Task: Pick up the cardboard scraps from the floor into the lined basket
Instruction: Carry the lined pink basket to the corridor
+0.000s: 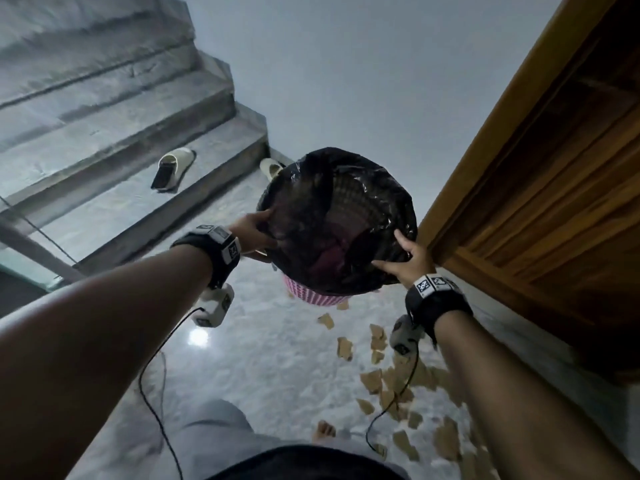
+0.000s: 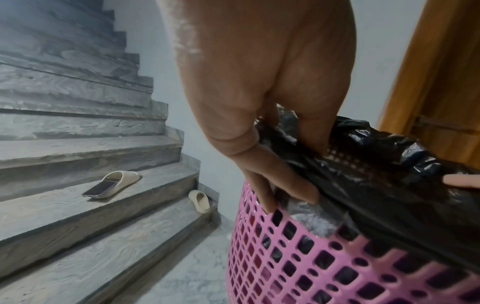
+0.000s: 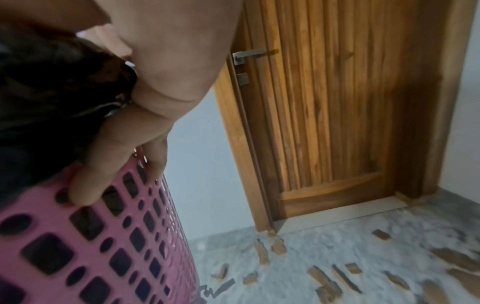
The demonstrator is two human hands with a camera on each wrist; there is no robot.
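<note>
gripping lined basket [image 1: 337,223] at its rim, held up off the floor [image 1: 277,358]: left hand [image 1: 254,230] on the near-left edge, right hand [image 1: 408,261] on the near-right, fingers of both curling over black liner [image 2: 363,164] onto pink mesh. cardboard scraps [image 1: 391,379] lying scattered below and right, toward the wooden door [image 3: 337,123]. risk, judged: liner sliding off the rim under the fingers, or basket tipping while being set down. mouth facing up toward the head camera; long axis roughly vertical. slippers [image 2: 122,183] sitting on the stairs [image 1: 104,133] beyond.
</note>
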